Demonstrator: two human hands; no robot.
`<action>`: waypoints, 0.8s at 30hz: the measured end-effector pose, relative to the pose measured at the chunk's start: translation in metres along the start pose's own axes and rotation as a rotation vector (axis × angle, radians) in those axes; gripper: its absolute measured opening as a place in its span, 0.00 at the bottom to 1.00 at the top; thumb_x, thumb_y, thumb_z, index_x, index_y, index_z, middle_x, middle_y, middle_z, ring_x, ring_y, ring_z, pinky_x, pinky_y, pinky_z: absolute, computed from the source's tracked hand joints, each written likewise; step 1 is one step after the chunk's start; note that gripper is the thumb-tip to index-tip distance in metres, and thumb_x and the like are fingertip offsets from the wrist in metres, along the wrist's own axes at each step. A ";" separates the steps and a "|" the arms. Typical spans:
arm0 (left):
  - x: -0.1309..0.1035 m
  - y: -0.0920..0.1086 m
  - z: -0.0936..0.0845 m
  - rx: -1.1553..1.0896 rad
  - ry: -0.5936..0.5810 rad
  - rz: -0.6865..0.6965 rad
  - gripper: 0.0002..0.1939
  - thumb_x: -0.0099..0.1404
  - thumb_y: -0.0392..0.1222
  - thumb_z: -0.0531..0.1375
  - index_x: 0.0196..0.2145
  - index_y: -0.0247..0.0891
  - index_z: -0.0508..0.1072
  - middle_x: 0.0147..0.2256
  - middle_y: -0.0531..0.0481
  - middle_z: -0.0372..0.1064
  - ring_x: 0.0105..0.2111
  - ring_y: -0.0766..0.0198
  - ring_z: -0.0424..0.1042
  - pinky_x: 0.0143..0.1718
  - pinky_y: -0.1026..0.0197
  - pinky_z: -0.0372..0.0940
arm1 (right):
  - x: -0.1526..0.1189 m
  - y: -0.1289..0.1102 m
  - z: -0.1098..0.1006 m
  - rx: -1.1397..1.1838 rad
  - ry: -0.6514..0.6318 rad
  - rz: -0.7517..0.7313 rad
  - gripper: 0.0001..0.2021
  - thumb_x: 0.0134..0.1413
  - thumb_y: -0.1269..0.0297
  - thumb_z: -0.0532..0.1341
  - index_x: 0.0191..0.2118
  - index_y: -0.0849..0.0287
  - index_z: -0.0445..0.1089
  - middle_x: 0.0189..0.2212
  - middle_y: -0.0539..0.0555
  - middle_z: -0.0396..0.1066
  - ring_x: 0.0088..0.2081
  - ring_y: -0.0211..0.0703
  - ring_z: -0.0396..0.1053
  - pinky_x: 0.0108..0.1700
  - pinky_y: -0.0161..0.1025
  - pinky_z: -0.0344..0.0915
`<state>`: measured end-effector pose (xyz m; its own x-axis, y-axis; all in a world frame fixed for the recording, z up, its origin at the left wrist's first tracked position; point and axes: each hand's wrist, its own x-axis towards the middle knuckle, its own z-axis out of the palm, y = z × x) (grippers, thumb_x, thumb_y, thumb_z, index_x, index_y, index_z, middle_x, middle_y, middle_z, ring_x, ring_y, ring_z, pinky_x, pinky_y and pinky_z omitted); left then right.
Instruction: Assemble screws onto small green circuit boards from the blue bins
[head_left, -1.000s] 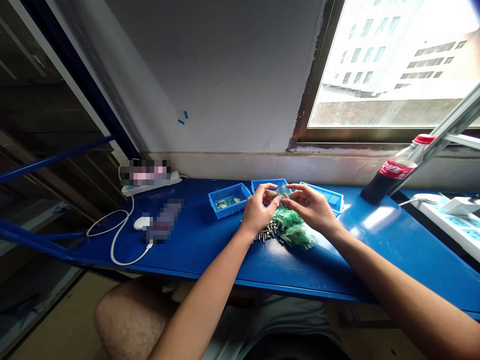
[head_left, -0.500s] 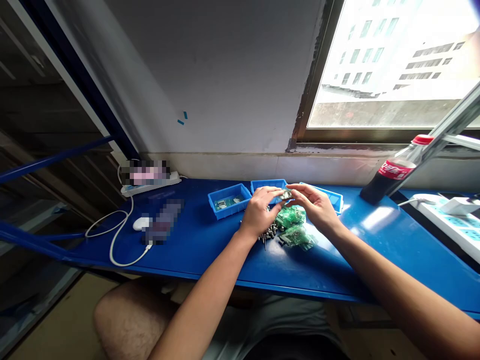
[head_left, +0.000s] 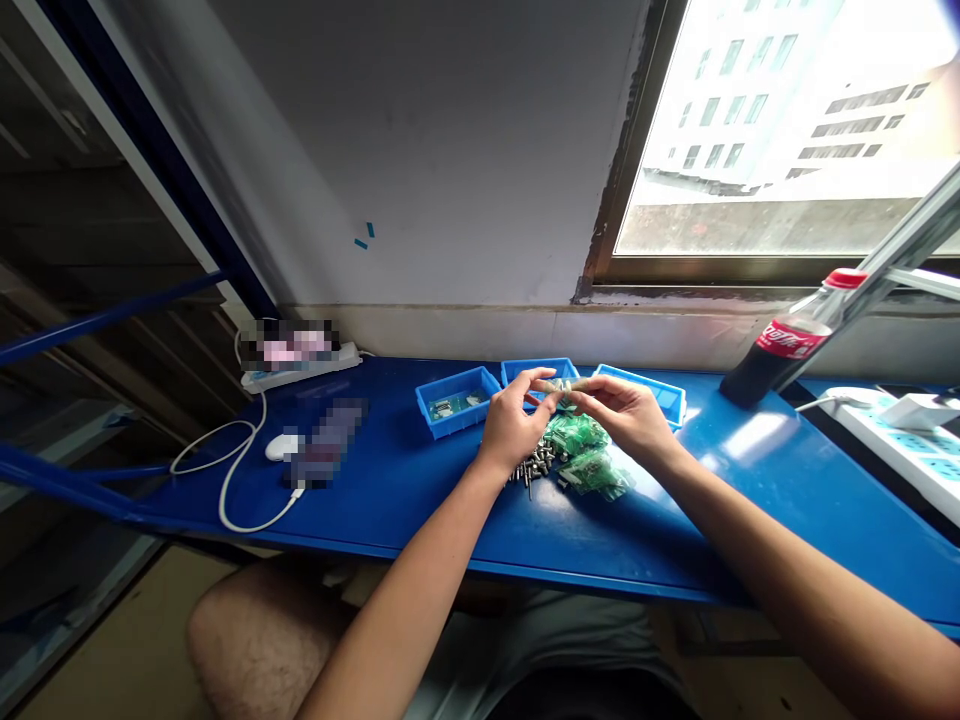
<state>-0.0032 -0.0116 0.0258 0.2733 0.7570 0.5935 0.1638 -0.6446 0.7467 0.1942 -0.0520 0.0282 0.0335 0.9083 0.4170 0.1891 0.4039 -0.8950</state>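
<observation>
My left hand [head_left: 514, 422] and my right hand [head_left: 631, 408] meet above the table, fingertips closed on a small clear plastic packet [head_left: 564, 386]. Pale bits show in it, too small to name. Below the hands lies a loose heap of metal screws [head_left: 535, 465]. Beside the heap, to its right, are a green plastic bag [head_left: 576, 432] and a second greenish bag [head_left: 598, 472] with small parts inside. Behind my hands stand a middle blue bin [head_left: 536, 366] and a right blue bin [head_left: 667, 390], both partly covered by my fingers.
On the left, a blue bin [head_left: 465, 420] holds a few small pale pieces. A white cable [head_left: 225, 500] loops across the blue table [head_left: 360, 520] near a white rounded object [head_left: 283, 447]. A cola bottle [head_left: 787, 340] and a white power strip [head_left: 919, 425] are at the right.
My hands have drawn slightly apart and shifted a little to the left, with the packet stretched between the fingertips. More of the screw heap shows now.
</observation>
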 end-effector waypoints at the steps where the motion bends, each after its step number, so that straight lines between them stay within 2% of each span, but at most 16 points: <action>1: 0.000 -0.001 0.001 0.000 0.019 0.002 0.16 0.72 0.40 0.67 0.56 0.43 0.75 0.47 0.46 0.80 0.44 0.59 0.81 0.44 0.57 0.77 | 0.000 0.000 0.000 -0.006 0.013 0.008 0.18 0.58 0.42 0.73 0.42 0.52 0.82 0.35 0.54 0.81 0.35 0.49 0.78 0.42 0.48 0.78; 4: 0.000 -0.003 0.001 0.041 0.064 0.025 0.12 0.71 0.40 0.68 0.51 0.41 0.74 0.47 0.46 0.77 0.44 0.59 0.80 0.41 0.59 0.76 | -0.001 0.002 0.001 -0.044 0.078 -0.004 0.20 0.59 0.40 0.72 0.42 0.53 0.81 0.36 0.55 0.81 0.32 0.47 0.76 0.37 0.46 0.77; 7: -0.001 -0.001 0.001 0.088 0.002 0.062 0.04 0.75 0.39 0.64 0.46 0.40 0.77 0.44 0.46 0.79 0.43 0.59 0.80 0.45 0.56 0.77 | -0.002 0.002 0.001 -0.040 0.124 -0.018 0.20 0.59 0.40 0.72 0.42 0.54 0.81 0.37 0.56 0.81 0.31 0.46 0.75 0.34 0.46 0.77; 10: -0.001 0.000 0.001 0.053 -0.076 0.082 0.10 0.75 0.38 0.62 0.52 0.40 0.79 0.49 0.43 0.80 0.46 0.57 0.81 0.51 0.53 0.78 | -0.002 0.002 0.002 -0.003 0.082 0.006 0.19 0.56 0.43 0.75 0.41 0.53 0.81 0.37 0.56 0.82 0.33 0.47 0.77 0.36 0.46 0.78; 12: -0.002 0.000 0.001 0.008 -0.106 0.069 0.14 0.74 0.40 0.64 0.55 0.39 0.78 0.53 0.41 0.79 0.46 0.57 0.82 0.50 0.53 0.79 | -0.003 -0.001 0.002 0.021 0.037 0.018 0.18 0.56 0.44 0.75 0.42 0.52 0.81 0.39 0.55 0.82 0.36 0.49 0.79 0.42 0.48 0.80; 14: -0.002 -0.001 0.001 -0.024 -0.117 0.043 0.16 0.73 0.43 0.67 0.56 0.38 0.79 0.53 0.41 0.79 0.46 0.56 0.82 0.49 0.53 0.80 | -0.003 -0.005 0.002 0.023 0.003 0.015 0.17 0.58 0.44 0.74 0.44 0.51 0.82 0.40 0.55 0.83 0.39 0.51 0.81 0.47 0.50 0.80; 17: -0.001 -0.002 0.001 -0.045 -0.098 0.006 0.19 0.70 0.46 0.69 0.56 0.38 0.79 0.52 0.40 0.80 0.48 0.54 0.82 0.49 0.53 0.80 | -0.004 -0.012 0.000 -0.020 -0.031 0.015 0.17 0.63 0.42 0.70 0.45 0.50 0.83 0.43 0.55 0.83 0.42 0.54 0.82 0.50 0.52 0.80; 20: 0.000 -0.003 0.000 -0.023 -0.074 -0.007 0.15 0.72 0.43 0.68 0.54 0.39 0.81 0.51 0.41 0.81 0.49 0.54 0.82 0.49 0.54 0.80 | -0.003 -0.013 -0.001 -0.053 -0.030 0.017 0.18 0.65 0.41 0.68 0.44 0.50 0.84 0.45 0.56 0.84 0.42 0.54 0.81 0.49 0.52 0.79; 24: 0.001 -0.004 0.000 0.004 -0.036 -0.002 0.10 0.74 0.39 0.63 0.50 0.40 0.83 0.48 0.43 0.81 0.48 0.55 0.82 0.50 0.53 0.80 | 0.000 0.000 -0.002 -0.081 0.070 -0.011 0.18 0.62 0.43 0.71 0.47 0.51 0.81 0.45 0.57 0.83 0.42 0.52 0.80 0.46 0.49 0.79</action>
<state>-0.0042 -0.0082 0.0230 0.3068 0.7538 0.5812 0.1679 -0.6439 0.7465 0.1962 -0.0526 0.0286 0.0985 0.8930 0.4392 0.2687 0.4011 -0.8757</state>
